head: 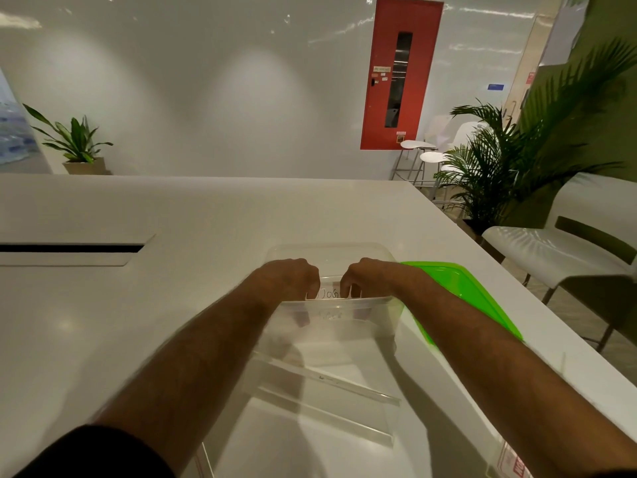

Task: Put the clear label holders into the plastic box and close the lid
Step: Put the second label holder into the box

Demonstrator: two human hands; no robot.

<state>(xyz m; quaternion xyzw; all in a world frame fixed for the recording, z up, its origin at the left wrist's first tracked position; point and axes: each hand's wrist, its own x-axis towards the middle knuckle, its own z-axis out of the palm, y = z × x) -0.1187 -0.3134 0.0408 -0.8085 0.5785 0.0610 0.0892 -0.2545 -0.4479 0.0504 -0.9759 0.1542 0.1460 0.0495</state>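
A clear plastic box (386,251) stands open on the white table, just past the middle. Both my hands reach down inside it. My left hand (287,277) and my right hand (370,276) each pinch the top edge of a clear label holder (329,294) with handwriting on it, holding it upright in the box. The green lid (462,291) lies flat on the table to the right of the box, partly under my right forearm. More clear label holders (331,391) lie on the table close to me, between my forearms.
The white table (172,305) has a long dark slot (69,249) at the left. Its right edge runs diagonally past the lid. Beyond it are a white bench (551,253), stools and a palm plant (510,160).
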